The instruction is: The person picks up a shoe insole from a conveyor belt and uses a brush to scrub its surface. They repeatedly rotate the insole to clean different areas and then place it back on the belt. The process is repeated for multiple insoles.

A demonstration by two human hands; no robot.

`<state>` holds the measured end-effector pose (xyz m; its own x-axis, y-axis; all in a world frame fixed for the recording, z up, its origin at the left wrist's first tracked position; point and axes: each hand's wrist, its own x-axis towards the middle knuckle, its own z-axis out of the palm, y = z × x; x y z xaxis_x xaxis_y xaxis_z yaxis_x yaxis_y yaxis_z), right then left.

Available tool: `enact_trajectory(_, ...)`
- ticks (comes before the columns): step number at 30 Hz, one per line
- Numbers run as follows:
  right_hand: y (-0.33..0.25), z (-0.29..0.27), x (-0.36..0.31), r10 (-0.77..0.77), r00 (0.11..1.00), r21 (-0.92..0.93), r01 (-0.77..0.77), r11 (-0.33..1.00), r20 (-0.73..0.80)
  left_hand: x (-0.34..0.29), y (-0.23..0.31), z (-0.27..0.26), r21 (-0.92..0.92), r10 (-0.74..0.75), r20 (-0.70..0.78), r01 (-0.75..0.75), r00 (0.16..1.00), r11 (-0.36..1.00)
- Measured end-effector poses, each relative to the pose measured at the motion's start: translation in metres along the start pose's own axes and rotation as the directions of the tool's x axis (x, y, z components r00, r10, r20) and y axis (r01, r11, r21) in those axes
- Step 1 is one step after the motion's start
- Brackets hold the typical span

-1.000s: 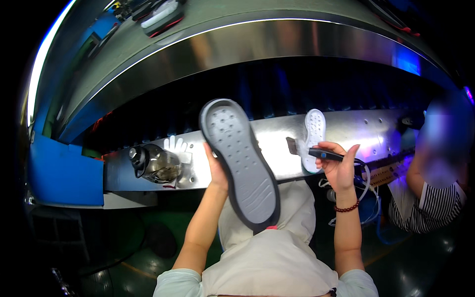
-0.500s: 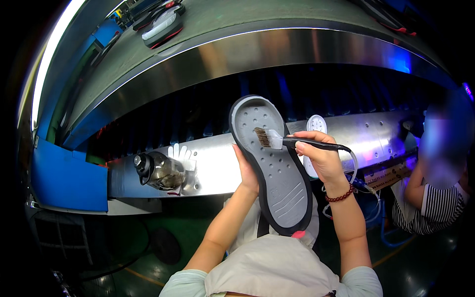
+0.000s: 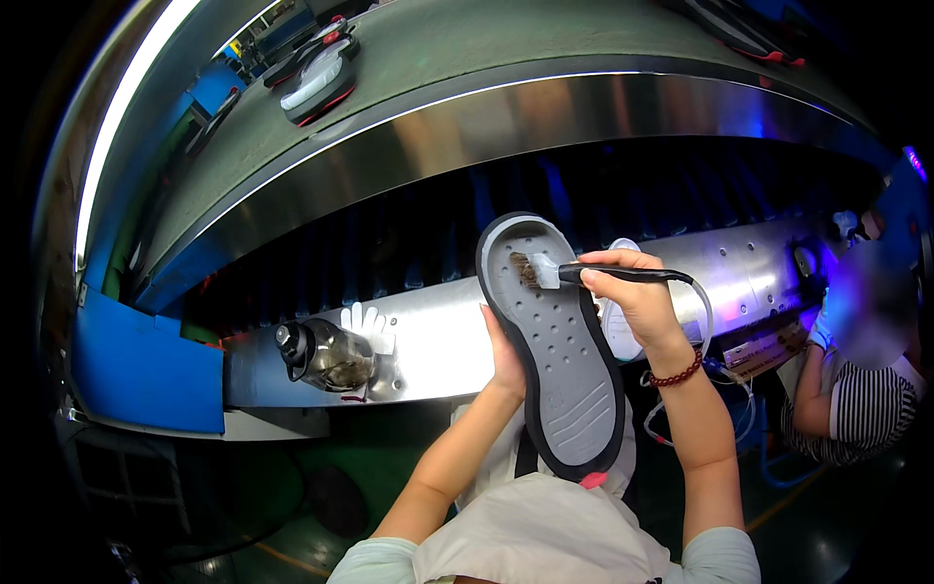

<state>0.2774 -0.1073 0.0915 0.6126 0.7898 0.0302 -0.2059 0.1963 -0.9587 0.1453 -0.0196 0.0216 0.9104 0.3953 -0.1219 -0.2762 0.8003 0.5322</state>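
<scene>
A large shoe sole (image 3: 559, 360), grey inside with a black rim and a pink tip at its near end, stands tilted in front of me. My left hand (image 3: 505, 360) grips its left edge, the fingers hidden behind it. In my right hand (image 3: 637, 297) is a black-handled brush (image 3: 608, 273), pinched between thumb and fingers. Its brown bristles touch the dimpled inner face near the far end of the sole. From the back of the handle a clear tube (image 3: 707, 311) curves down past my wrist, which wears a beaded bracelet.
A metal shelf (image 3: 443, 326) runs across, carrying a dark bottle (image 3: 336, 355), a white glove (image 3: 367, 322) and a white lidded container (image 3: 623, 331) behind my right hand. Beyond, a green conveyor belt (image 3: 438, 39) carries several soles (image 3: 323, 83). At right sits a person in a striped top (image 3: 871, 404).
The view has shifted slightly, so sole, hands and shelf items all appear a little lower and further right. The bristles remain on the far part of the sole.
</scene>
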Motion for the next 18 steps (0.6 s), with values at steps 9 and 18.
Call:
enact_trajectory(9, -0.016, 0.023, -0.001, -0.209, 0.969, -0.451, 0.246, 0.858, 0.132, 0.003, 0.006, 0.022, 0.116, -0.034, -0.18, 0.055, 0.983, 0.992)
enact_trajectory(18, 0.022, 0.006, -0.073, -0.156, 0.846, -0.559, 0.464, 0.687, 0.51, 0.012, 0.043, -0.016, 0.149, 0.207, -0.136, -0.187, 0.969, 0.971)
